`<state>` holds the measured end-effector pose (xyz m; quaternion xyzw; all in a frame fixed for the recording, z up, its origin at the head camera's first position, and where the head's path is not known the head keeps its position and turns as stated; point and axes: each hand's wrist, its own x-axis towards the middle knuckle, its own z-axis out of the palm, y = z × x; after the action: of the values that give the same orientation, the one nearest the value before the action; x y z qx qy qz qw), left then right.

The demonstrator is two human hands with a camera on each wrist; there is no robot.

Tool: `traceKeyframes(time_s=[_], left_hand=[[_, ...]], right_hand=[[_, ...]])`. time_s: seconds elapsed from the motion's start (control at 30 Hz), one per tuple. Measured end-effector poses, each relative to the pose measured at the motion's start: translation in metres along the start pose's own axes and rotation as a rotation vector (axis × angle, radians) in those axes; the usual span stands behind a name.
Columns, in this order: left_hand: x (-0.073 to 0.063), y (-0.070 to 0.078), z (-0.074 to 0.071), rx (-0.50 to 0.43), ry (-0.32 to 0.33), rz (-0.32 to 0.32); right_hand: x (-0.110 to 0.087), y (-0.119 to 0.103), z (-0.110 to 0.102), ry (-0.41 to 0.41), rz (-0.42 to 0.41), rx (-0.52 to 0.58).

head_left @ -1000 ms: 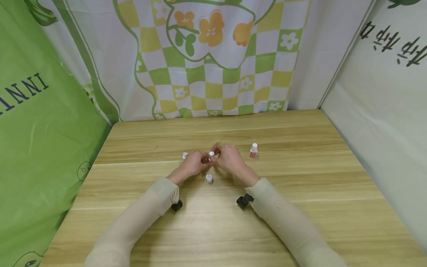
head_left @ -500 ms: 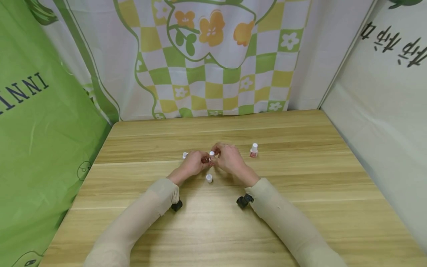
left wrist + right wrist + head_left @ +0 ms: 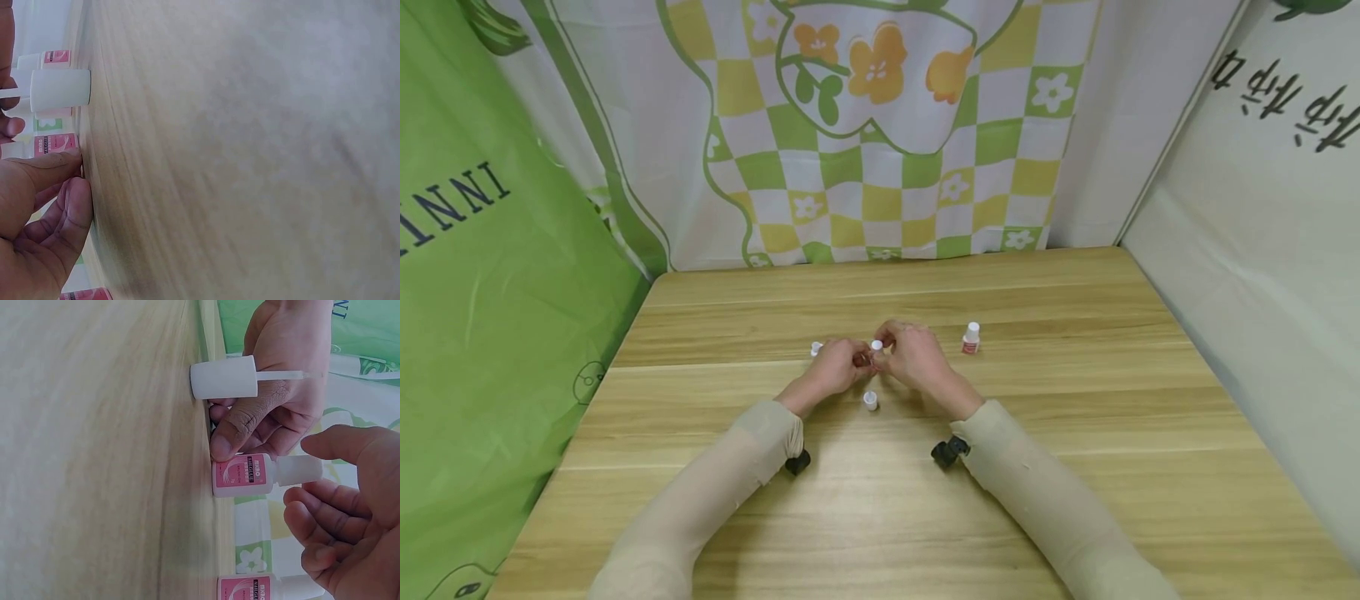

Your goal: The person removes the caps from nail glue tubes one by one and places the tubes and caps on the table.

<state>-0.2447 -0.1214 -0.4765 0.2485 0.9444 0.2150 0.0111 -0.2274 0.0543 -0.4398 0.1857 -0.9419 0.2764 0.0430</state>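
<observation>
A small white nail glue bottle (image 3: 242, 475) with a pink label stands upright on the table, its white cap on top. My left hand (image 3: 837, 367) pinches its lower part between thumb and fingers. Around the cap, the thumb and fingers of my right hand (image 3: 913, 354) curve loosely; in the right wrist view the thumb shows a small gap from it. Nearer to me, a white brush cap (image 3: 870, 401) stands on the table, its thin brush (image 3: 281, 375) pointing up.
To the right stands another nail glue bottle (image 3: 971, 338). A white item (image 3: 816, 348) is partly hidden behind my left hand; the left wrist view shows a pink label (image 3: 86, 294) on that side. A patterned curtain (image 3: 880, 200) hangs behind the wooden table (image 3: 880, 508).
</observation>
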Motion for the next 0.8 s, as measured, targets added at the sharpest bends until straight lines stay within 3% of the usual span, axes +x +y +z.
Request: traceKeyframes(time_s=[0.37,0.6,0.8], left_hand=[[-0.0002,0.0003,0.0,-0.002,-0.01,-0.004],[0.0,0.0,0.0002,-0.011,-0.003,-0.017],[-0.0007,0.0007,-0.0012,-0.001,-0.012,-0.007]], right_hand=[[0.0007,-0.0001,-0.0001,0.003,-0.003,0.008],[0.001,-0.0003,0.0009,-0.013,0.043,0.024],[0.001,-0.0011,-0.0006,-0.008,0.024,0.015]])
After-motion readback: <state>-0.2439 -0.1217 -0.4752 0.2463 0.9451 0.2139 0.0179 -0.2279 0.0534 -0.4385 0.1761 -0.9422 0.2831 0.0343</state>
